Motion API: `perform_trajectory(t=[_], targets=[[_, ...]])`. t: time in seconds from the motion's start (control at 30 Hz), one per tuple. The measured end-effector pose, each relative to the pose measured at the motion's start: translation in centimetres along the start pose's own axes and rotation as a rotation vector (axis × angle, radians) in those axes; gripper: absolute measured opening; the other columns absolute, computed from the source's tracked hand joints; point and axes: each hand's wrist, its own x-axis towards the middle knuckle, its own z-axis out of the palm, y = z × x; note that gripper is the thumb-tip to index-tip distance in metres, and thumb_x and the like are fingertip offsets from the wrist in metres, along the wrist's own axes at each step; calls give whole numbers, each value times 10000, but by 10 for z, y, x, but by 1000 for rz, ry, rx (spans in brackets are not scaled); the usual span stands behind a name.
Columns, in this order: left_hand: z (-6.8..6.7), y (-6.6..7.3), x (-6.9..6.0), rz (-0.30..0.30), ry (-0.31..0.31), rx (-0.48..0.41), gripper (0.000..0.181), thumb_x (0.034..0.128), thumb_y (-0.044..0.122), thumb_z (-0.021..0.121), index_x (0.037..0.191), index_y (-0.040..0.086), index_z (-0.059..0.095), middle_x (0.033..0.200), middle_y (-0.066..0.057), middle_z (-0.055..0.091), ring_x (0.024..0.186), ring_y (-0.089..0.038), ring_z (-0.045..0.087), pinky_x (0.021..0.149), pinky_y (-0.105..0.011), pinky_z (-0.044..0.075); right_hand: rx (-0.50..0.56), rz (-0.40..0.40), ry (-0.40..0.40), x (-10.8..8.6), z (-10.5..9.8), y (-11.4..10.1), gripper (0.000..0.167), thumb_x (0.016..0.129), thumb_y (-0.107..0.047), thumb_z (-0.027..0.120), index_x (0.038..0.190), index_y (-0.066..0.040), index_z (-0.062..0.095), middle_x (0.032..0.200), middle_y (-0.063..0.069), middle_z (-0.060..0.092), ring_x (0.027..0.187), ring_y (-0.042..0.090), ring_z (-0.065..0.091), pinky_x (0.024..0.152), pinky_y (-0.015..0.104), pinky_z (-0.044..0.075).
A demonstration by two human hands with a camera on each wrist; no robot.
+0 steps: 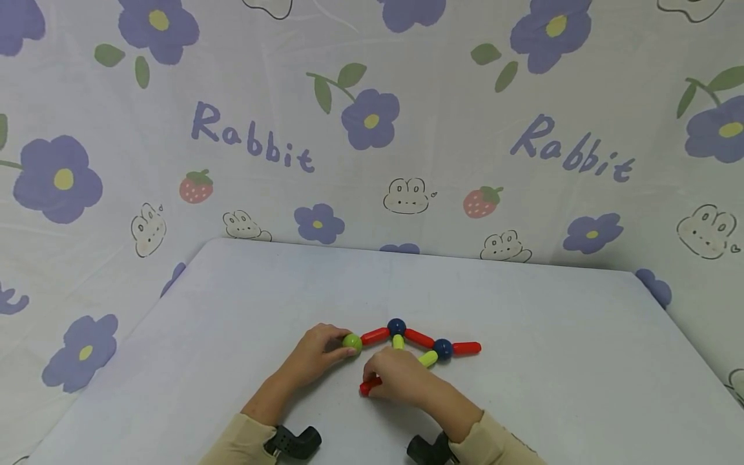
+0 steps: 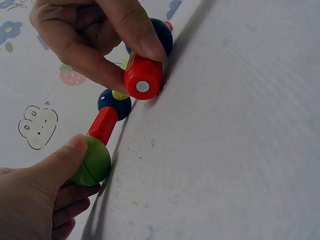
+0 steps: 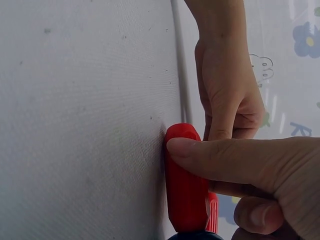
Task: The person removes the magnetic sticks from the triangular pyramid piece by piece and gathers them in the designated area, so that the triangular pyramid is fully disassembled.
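The left hand (image 1: 314,354) pinches a green ball (image 1: 352,343) at the left end of a chain; a red rod (image 1: 375,336) joins it to a dark blue ball (image 1: 396,327). From there another red rod (image 1: 419,338) leads to a second blue ball (image 1: 443,349), which bears a red rod (image 1: 467,349) pointing right. Yellow-green rods (image 1: 428,359) come off both blue balls toward the right hand (image 1: 403,378). Between thumb and finger the right hand grips a red rod (image 3: 187,185), its free end facing left; in the right wrist view its other end meets a dark ball (image 3: 196,235).
A white table (image 1: 279,284) lies under the pieces. Behind it hangs a cloth (image 1: 442,129) printed with flowers, rabbits and strawberries. Dark devices (image 1: 299,443) are strapped at both wrists, near the table's front.
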Motion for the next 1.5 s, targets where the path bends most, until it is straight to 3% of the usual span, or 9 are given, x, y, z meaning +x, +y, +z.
perform_trajectory(t=[0.2, 0.33, 0.5, 0.8, 1.03, 1.27, 1.5], targets=[[0, 0, 0, 7, 11, 6, 309, 829, 261, 687, 1079, 81, 672, 999, -5, 678, 967, -153, 585, 858, -374, 480, 20, 1, -5, 1, -1, 0, 145, 777, -167, 751, 903, -95, 738, 790, -31, 698, 642, 29, 522, 649, 156, 470], [0, 0, 0, 14, 13, 5, 309, 832, 269, 684, 1074, 78, 674, 992, -4, 680, 962, -158, 585, 854, -382, 477, 70, -12, 10, 1, -4, 2, 182, 782, -181, 747, 937, -87, 734, 861, -16, 716, 732, 65, 594, 691, 179, 493], [0, -1, 1, 14, 0, -18, 297, 837, 268, 680, 1065, 78, 677, 987, -2, 680, 963, -160, 582, 855, -383, 474, 139, -10, 53, 4, -16, 5, 225, 789, -167, 740, 992, -69, 723, 956, 15, 720, 925, 166, 641, 789, 274, 528], [-1, 0, 1, 10, -1, -26, 291, 833, 251, 687, 1064, 74, 680, 991, -12, 685, 963, -168, 583, 863, -388, 466, 190, -29, 92, 24, -43, 16, 249, 786, -73, 728, 1022, -2, 695, 1026, 108, 698, 1032, 262, 600, 896, 404, 498], [1, -3, 2, 22, 6, -23, 280, 826, 240, 697, 1051, 75, 683, 987, -6, 687, 947, -158, 579, 855, -354, 463, 116, -44, -17, 50, -58, 24, 279, 777, -65, 737, 1044, 0, 687, 1065, 127, 682, 1093, 268, 577, 943, 396, 467], [1, -5, 2, 36, 6, -28, 284, 830, 251, 693, 1055, 77, 683, 993, -5, 690, 948, -160, 580, 855, -348, 464, 10, -9, -132, 68, -57, 25, 237, 779, -86, 741, 1013, -55, 711, 1032, 60, 682, 1072, 231, 567, 923, 349, 476], [0, -4, 1, 33, 2, -25, 299, 840, 263, 680, 1068, 70, 676, 1005, -17, 688, 958, -163, 581, 851, -348, 466, -118, -58, -169, 78, -47, 24, 144, 780, -58, 732, 923, -73, 728, 889, 12, 689, 848, 129, 582, 793, 263, 501]])
